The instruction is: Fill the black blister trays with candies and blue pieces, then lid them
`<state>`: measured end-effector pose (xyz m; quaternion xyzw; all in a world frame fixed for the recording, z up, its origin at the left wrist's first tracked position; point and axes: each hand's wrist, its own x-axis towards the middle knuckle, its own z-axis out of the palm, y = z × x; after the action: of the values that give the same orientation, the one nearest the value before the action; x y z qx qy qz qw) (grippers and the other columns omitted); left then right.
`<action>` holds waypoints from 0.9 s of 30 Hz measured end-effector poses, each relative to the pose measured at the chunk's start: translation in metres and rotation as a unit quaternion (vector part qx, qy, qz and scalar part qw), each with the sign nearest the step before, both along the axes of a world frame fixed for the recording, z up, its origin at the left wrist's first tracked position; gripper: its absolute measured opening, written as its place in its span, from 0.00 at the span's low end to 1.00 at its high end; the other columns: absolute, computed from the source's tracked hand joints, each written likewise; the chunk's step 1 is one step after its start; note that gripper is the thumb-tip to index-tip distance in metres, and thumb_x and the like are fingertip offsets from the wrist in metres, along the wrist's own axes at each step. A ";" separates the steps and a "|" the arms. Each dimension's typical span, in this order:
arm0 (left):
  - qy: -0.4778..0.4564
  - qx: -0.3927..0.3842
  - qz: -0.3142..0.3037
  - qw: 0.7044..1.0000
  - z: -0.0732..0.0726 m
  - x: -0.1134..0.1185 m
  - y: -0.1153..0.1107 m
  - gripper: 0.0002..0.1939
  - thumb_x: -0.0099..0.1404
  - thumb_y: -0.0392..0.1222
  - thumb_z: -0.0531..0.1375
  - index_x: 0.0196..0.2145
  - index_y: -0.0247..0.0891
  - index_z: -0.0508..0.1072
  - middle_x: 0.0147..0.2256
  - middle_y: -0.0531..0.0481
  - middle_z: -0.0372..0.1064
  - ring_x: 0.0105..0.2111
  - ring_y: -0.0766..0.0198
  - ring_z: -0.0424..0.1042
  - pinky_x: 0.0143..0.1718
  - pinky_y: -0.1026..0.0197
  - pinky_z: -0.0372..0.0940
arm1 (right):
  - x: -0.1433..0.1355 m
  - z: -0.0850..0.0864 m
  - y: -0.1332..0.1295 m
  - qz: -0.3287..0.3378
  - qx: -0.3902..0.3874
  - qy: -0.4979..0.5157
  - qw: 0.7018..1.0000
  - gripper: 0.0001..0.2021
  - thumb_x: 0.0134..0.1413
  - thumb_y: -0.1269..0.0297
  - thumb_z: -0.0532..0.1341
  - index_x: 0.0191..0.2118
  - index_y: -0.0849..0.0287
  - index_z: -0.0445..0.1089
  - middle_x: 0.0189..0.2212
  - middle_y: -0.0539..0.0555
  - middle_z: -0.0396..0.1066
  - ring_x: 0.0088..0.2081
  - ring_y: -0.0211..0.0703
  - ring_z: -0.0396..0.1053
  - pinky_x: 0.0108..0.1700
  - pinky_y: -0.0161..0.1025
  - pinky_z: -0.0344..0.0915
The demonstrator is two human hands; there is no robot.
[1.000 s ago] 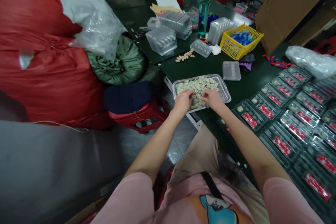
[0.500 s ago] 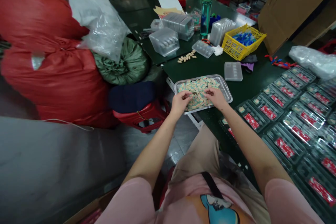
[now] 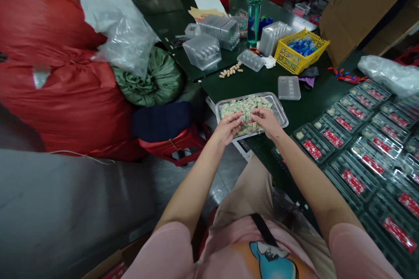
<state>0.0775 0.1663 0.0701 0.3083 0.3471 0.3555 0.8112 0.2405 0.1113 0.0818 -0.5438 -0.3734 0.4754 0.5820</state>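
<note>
A shiny metal tray sits at the corner of the dark green table, heaped with small flat tan-and-teal pieces. Over the heap, my left hand comes in from the left, thumb and fingers pinched on a few of these pieces. Facing it from the right, my right hand also has its fingertips closed on pieces, close to the left fingertips. How many pieces each hand holds is too small to make out.
Rows of clear blister packs with red-and-white inserts cover the table's right side. Behind the tray lie wooden pegs, a clear plastic case and a yellow basket of blue parts. A red stool stands left.
My hands have lifted slightly and drawn closer together over the heap, and tan-and-teal pieces now show between the fingertips. The tray stays in place.
</note>
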 end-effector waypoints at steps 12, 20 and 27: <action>-0.051 -0.026 -0.002 0.998 -0.003 0.001 -0.002 0.13 0.54 0.25 0.66 0.38 0.33 0.78 0.35 0.47 0.77 0.31 0.69 0.74 0.32 0.69 0.68 | -0.003 -0.002 -0.004 -0.006 -0.026 0.065 0.998 0.19 0.36 0.56 0.71 0.34 0.60 0.69 0.27 0.48 0.70 0.30 0.37 0.72 0.25 0.30 0.57; -0.098 -0.049 -0.008 0.994 -0.004 0.003 -0.002 0.13 0.55 0.24 0.63 0.39 0.33 0.75 0.37 0.46 0.76 0.32 0.69 0.75 0.31 0.71 0.67 | -0.002 0.004 -0.009 -0.002 -0.050 0.138 0.989 0.22 0.32 0.57 0.75 0.33 0.60 0.68 0.26 0.46 0.68 0.29 0.35 0.70 0.22 0.28 0.51; -0.109 -0.065 -0.010 0.992 -0.002 0.005 -0.004 0.14 0.57 0.23 0.61 0.40 0.34 0.74 0.37 0.46 0.76 0.32 0.69 0.75 0.30 0.72 0.67 | 0.004 -0.002 -0.011 0.047 -0.078 0.269 0.959 0.18 0.38 0.64 0.75 0.34 0.59 0.67 0.24 0.45 0.69 0.29 0.34 0.71 0.21 0.26 0.53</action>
<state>0.0830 0.1620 0.0684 0.2173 0.2758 0.3556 0.8662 0.2444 0.1000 0.0802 -0.4212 -0.1894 0.6586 0.5941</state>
